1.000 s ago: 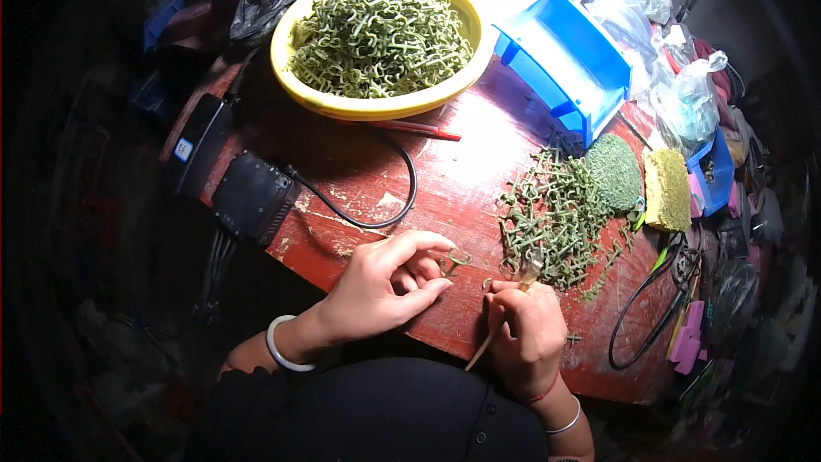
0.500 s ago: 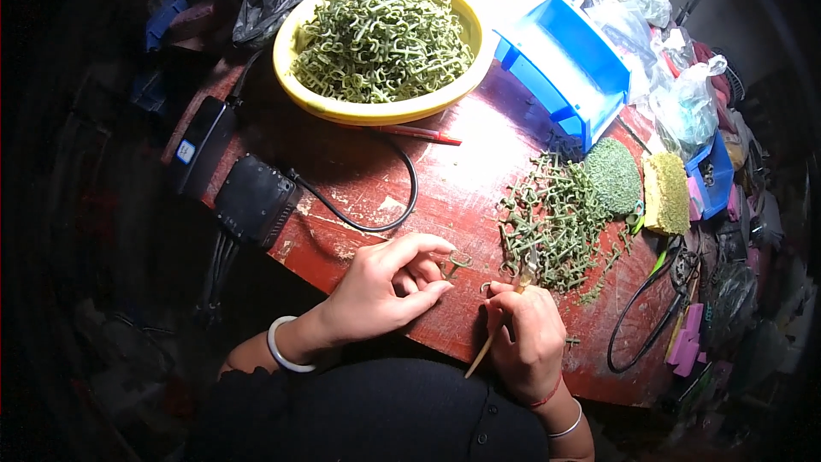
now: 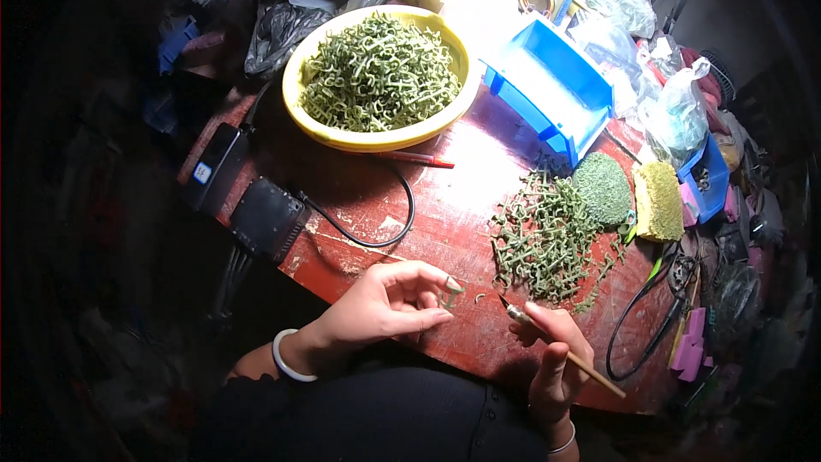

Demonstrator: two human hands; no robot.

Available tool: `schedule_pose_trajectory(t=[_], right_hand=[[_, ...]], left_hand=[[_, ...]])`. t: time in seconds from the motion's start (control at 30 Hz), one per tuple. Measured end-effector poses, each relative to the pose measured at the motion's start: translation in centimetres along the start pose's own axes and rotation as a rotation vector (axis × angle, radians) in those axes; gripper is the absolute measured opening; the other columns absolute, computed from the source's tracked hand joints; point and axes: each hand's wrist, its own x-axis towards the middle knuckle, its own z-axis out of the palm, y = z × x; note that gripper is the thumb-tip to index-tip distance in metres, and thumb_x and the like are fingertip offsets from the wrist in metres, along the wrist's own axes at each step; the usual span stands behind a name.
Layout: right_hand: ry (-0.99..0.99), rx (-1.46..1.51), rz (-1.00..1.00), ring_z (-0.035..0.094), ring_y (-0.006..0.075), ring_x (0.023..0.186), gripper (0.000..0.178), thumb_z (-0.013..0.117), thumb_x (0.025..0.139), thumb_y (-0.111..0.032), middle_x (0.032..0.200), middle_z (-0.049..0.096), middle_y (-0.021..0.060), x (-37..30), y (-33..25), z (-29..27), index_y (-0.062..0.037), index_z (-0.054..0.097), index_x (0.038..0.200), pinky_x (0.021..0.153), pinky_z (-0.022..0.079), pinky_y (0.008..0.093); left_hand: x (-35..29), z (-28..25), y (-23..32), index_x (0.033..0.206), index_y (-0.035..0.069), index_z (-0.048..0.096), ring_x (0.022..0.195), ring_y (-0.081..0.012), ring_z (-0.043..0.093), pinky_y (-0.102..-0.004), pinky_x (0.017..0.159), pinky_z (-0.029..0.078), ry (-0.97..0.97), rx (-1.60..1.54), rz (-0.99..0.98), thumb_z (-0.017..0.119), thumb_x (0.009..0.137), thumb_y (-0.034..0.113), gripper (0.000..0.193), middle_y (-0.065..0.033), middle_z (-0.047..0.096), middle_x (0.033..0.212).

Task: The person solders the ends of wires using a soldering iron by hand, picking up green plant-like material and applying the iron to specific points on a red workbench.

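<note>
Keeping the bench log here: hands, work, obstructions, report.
Left hand: small green piece at fingertips. Right hand: holding wooden-handled tool. Between them: tiny curved bit, otherwise nothing blocking.

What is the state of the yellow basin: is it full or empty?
Full, or nearly so: green pieces are heaped across the yellow basin, hiding its bottom; only its rim and some wall show.
</note>
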Motion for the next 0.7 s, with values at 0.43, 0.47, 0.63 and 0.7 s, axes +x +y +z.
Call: schedule_pose_trajectory(t=[0.43,0.47,0.63,0.7], right_hand=[[-0.102,-0.081,-0.136,0.065,0.0251,0.083,0.021,0.068,0.097,-0.009,0.096,0.072,0.0138,0.10,0.79,0.46,0.0007,0.070,0.115,0.077,0.052,0.0339],[-0.100,-0.080,-0.138,0.065,0.0251,0.083,0.021,0.068,0.097,-0.009,0.096,0.072,0.0138,0.14,0.84,0.48,0.0007,0.070,0.115,0.077,0.052,0.0339],[-0.155,-0.151,-0.197,0.066,0.0267,0.085,0.025,0.072,0.091,-0.003,0.098,0.070,0.0133,0.47,0.86,0.79,-0.0016,0.070,0.116,0.078,0.054,0.0346],[-0.150,-0.165,-0.207,0.066,0.0267,0.084,0.026,0.072,0.090,-0.001,0.096,0.070,0.0132,0.38,0.90,0.74,-0.0013,0.070,0.116,0.077,0.054,0.0346]], left_hand=[[0.28,0.02,-0.29,0.138,-0.002,0.056,0.075,-0.0073,0.059,-0.0181,0.062,0.049,-0.110,-0.488,-0.218,0.069,0.095,0.006,0.046,-0.0063,0.065,0.094],[0.27,0.02,-0.33,0.138,-0.002,0.056,0.076,-0.0072,0.059,-0.0179,0.062,0.049,-0.119,-0.526,-0.233,0.069,0.095,0.006,0.046,-0.0063,0.065,0.095],[0.19,-0.20,-0.50,0.138,-0.002,0.056,0.075,-0.0069,0.058,-0.0172,0.062,0.048,-0.121,-0.547,-0.241,0.069,0.095,0.005,0.045,-0.0054,0.064,0.094],[0.17,-0.09,-0.51,0.137,-0.002,0.056,0.076,-0.0068,0.058,-0.0169,0.062,0.048,-0.129,-0.553,-0.234,0.069,0.095,0.006,0.045,-0.0049,0.064,0.093]])
